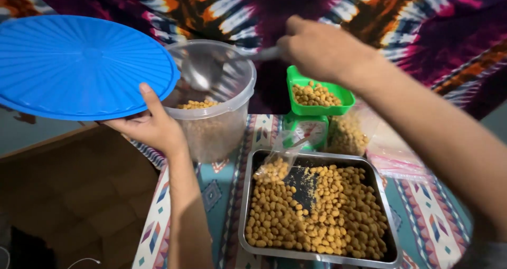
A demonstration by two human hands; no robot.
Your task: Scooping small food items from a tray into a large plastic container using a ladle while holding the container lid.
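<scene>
A person's left hand [150, 125] grips the near edge of a round, ribbed blue plastic lid [79, 65], thumb pressed on top and fingers closed underneath, holding it raised and tilted at the far left of the scene, just beside the container it appears to belong to. The right hand [317, 50] is closed around the handle of a metal ladle [203, 71], whose bowl hangs inside a large clear plastic tub [211, 97] above a low layer of small golden coated nuts [198, 105]. To the right of the tub, a small green kitchen scale [309, 127] carries a green plastic tray [317, 96] filled with the same nuts. Near the camera, a rectangular stainless-steel pan [317, 211] holds a broad heap of them, with a partly filled clear plastic bag [277, 161] resting at its far-left corner. More clear bags [369, 137] lie to the right of the scale. Everything sits on a patterned teal and white cloth [433, 216], with a purple and orange tie-dye fabric [422, 21] behind
</scene>
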